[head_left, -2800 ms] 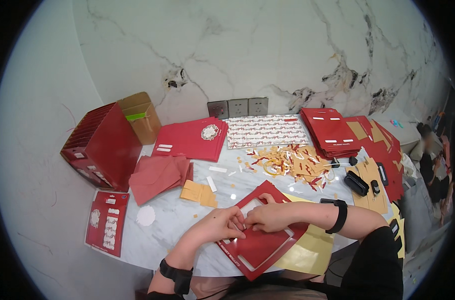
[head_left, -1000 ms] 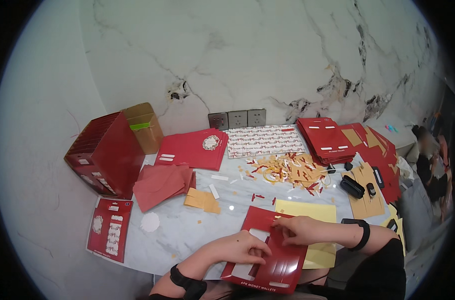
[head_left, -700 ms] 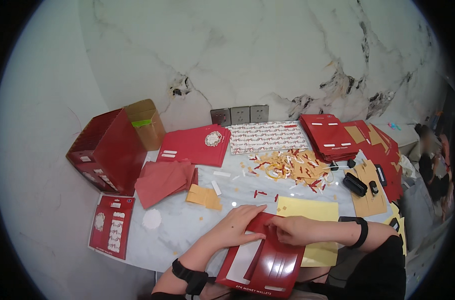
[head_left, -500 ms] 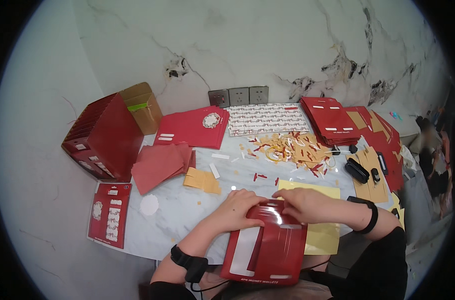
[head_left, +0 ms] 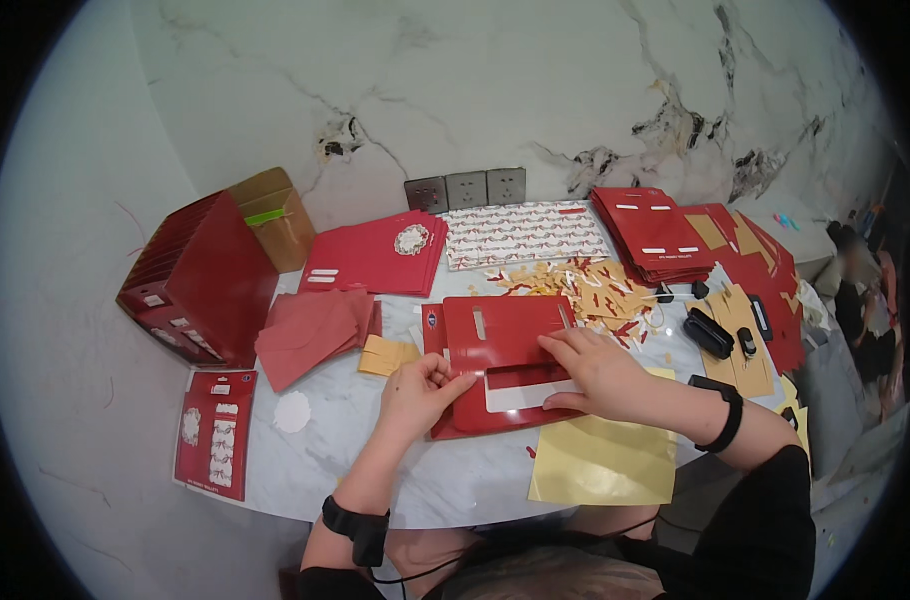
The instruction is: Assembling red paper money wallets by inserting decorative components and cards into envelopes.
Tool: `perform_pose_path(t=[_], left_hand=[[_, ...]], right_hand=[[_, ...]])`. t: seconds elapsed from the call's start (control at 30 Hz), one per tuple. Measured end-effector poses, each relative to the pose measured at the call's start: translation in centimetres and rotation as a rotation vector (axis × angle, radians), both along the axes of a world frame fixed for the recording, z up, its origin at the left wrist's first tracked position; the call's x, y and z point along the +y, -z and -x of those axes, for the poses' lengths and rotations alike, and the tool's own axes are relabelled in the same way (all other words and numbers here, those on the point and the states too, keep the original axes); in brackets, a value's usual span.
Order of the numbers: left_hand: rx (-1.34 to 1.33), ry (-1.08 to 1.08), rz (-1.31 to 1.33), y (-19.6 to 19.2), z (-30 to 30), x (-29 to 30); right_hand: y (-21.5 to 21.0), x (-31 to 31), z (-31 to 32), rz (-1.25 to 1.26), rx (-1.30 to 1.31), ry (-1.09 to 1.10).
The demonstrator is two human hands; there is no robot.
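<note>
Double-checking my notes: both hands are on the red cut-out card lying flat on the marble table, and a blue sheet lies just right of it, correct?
Not quite. The sheet beside the red cut-out card is gold, not blue, as the head view shows. The left hand and right hand do rest on the card.

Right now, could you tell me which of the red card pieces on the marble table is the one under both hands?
It is the flat red card with the rectangular window, front and centre; the left hand and right hand rest on it, while the other red stacks lie untouched behind.
</note>
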State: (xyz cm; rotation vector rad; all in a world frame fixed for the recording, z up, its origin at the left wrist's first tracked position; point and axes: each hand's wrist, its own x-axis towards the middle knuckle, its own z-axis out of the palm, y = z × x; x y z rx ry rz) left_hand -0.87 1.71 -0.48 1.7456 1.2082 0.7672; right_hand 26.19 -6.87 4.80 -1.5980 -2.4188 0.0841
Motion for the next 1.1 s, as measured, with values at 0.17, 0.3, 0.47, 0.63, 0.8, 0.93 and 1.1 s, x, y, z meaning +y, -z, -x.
perform_pose_path(t=[0.17,0.3,0.47,0.63,0.8,0.93,1.1], left_hand=[[0.112,0.11,0.04,-1.0,0.9,0.2],[-0.19,0.115,0.365,0.1,0.8,1.1],[-0.613,0.019,0.684,-0.2,-0.5,0.6],[-0.566,0.066,0.719,0.0,-0.9,0.4],[-0.59,0.221,0.868,-1.6,-0.4,0.2],[-0.859,0.31,1.067,-1.1,-1.1,-0.3],[-0.939,0.282,1.133,0.2,-1.5,-0.1]], right_hand=[[2.6,2.1,0.6,-0.067,-0.153,-0.021],[3.5,2.9,0.7,-0.073,-0.259,-0.028],[3.6,2.3,1.4,-0.152,-0.249,-0.094],[3.5,1.6,1.9,-0.168,-0.162,-0.161],[3.5,1.5,1.4,-0.165,-0.092,-0.287],[3.4,1.4,1.5,-0.201,-0.043,-0.382],[3.1,1.6,1.1,-0.153,0.037,-0.346]])
